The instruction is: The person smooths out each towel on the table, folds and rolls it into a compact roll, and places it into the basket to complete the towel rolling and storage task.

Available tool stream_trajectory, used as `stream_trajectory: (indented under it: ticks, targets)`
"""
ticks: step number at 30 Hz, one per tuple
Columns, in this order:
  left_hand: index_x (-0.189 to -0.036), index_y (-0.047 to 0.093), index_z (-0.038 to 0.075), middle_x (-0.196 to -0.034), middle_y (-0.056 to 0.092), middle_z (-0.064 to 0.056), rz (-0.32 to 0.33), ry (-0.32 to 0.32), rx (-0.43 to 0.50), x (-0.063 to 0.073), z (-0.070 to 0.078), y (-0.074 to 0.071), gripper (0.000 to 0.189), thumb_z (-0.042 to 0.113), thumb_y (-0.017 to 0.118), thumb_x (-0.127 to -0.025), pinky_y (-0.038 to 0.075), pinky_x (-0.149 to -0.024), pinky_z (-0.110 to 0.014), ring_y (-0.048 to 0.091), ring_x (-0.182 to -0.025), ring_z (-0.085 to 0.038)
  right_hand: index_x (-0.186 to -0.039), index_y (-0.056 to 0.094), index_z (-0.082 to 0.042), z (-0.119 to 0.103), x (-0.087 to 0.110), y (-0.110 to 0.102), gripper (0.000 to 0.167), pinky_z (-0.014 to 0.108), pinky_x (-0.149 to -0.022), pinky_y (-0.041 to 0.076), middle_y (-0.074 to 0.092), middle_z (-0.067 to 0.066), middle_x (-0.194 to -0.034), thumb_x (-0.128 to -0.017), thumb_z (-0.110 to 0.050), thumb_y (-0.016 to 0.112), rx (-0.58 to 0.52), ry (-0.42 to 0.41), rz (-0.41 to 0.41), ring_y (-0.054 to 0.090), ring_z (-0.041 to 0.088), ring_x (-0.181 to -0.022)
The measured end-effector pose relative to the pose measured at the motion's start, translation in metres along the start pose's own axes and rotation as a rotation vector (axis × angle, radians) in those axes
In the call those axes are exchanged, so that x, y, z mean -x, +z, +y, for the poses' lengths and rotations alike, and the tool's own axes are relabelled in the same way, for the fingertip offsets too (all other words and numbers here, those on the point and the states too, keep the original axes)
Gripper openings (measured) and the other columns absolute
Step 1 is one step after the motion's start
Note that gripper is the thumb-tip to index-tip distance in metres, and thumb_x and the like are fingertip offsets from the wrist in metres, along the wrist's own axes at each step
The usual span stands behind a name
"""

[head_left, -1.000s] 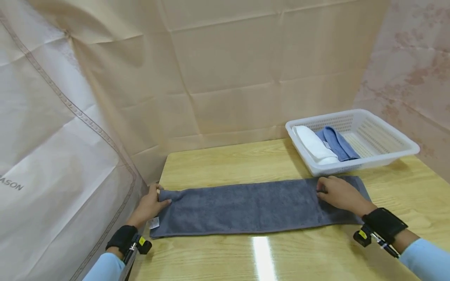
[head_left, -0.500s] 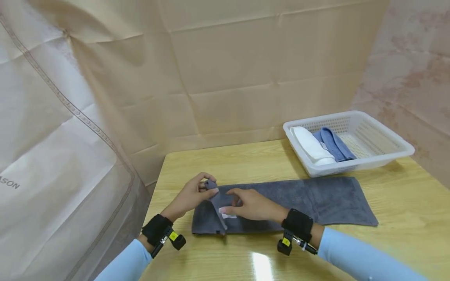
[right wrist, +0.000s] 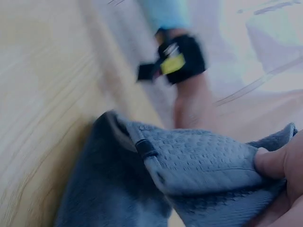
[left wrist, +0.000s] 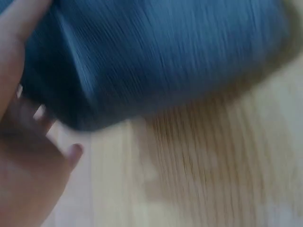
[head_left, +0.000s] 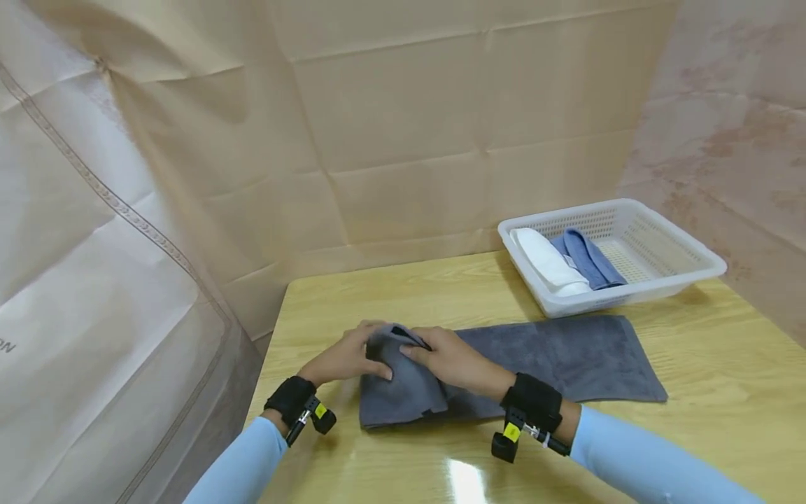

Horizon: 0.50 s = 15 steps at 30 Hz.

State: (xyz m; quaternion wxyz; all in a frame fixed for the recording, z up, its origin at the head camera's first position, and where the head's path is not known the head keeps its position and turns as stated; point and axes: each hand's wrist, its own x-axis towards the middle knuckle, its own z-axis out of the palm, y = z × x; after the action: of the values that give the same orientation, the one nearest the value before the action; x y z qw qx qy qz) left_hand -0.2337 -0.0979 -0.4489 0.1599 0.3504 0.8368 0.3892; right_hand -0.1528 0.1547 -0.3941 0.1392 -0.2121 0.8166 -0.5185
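Note:
A long dark grey towel [head_left: 567, 353] lies across the wooden table, its left end folded back over itself toward the right. At that fold, my left hand [head_left: 349, 357] holds the raised cloth, thumb in front and fingers behind. My right hand [head_left: 453, 360] pinches the loose end of the folded-over layer between thumb and fingers. The right wrist view shows the towel's textured layer [right wrist: 203, 151] and hem, with the right thumb [right wrist: 272, 163] pressing on it. In the left wrist view the towel's rounded fold [left wrist: 165, 52] is blurred beside the left hand.
A white plastic basket [head_left: 680, 283] stands at the table's back right, just behind the towel's right part. Inside it are a rolled white towel [head_left: 548, 259] and a folded blue towel [head_left: 592, 259]. Beige sheeting [head_left: 390, 140] hangs behind the table [head_left: 352, 294].
My left hand has carried the towel's left end rightward and folded it over. The right hand has come left from the towel's right part and now grips the folded end.

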Motion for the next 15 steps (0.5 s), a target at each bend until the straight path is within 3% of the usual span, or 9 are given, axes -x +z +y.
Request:
stream_trajectory:
  ticks: [4,7,11,13,15]
  targets:
    - [-0.144,0.058,0.013,-0.137,0.063,-0.002,-0.138,-0.066,0.154,0.012,-0.022,-0.007,0.066,0.034,0.085,-0.087,0.047,-0.104,-0.045,0.058,-0.126,-0.024,-0.12,0.067,-0.01,-0.019,0.004,-0.009,0.024,0.035,-0.069,0.046,0.062,0.008,-0.097,-0.11,-0.024,0.05,-0.167,0.026,-0.021,0.058,0.022,-0.082]
    - [-0.147,0.057,0.01,-0.143,0.059,-0.006,-0.184,-0.067,0.206,0.023,-0.032,-0.011,0.065,0.032,0.081,-0.091,0.046,-0.105,-0.041,0.055,-0.131,-0.025,-0.115,0.065,-0.004,-0.031,0.008,-0.021,0.027,0.035,-0.067,0.049,0.062,0.01,-0.095,-0.111,-0.025,0.05,-0.272,0.063,-0.008,0.06,0.023,-0.079]
    - [-0.15,0.054,0.012,-0.147,0.055,-0.008,-0.18,-0.067,0.261,0.034,-0.037,-0.017,0.059,0.029,0.075,-0.097,0.043,-0.108,-0.043,0.051,-0.134,-0.027,-0.129,0.062,-0.002,-0.044,0.015,-0.041,0.033,0.034,-0.069,0.053,0.065,0.01,-0.1,-0.111,-0.026,0.049,-0.438,0.099,0.024,0.064,0.021,-0.081]
    - [-0.145,0.059,0.013,-0.139,0.059,-0.007,-0.153,-0.076,0.256,0.038,-0.038,-0.02,0.049,0.029,0.071,-0.1,0.043,-0.105,-0.043,0.054,-0.128,-0.026,-0.135,0.06,-0.001,-0.047,0.019,-0.052,0.037,0.033,-0.069,0.055,0.065,0.009,-0.104,-0.111,-0.027,0.05,-0.496,0.114,0.053,0.065,0.02,-0.083]
    - [-0.128,0.07,0.014,-0.118,0.063,-0.004,-0.119,-0.094,0.211,0.042,-0.039,-0.022,0.031,0.032,0.067,-0.102,0.044,-0.095,-0.041,0.056,-0.112,-0.023,-0.138,0.057,-0.001,-0.046,0.023,-0.063,0.039,0.033,-0.068,0.055,0.066,0.009,-0.104,-0.11,-0.028,0.051,-0.521,0.136,0.09,0.066,0.019,-0.082]
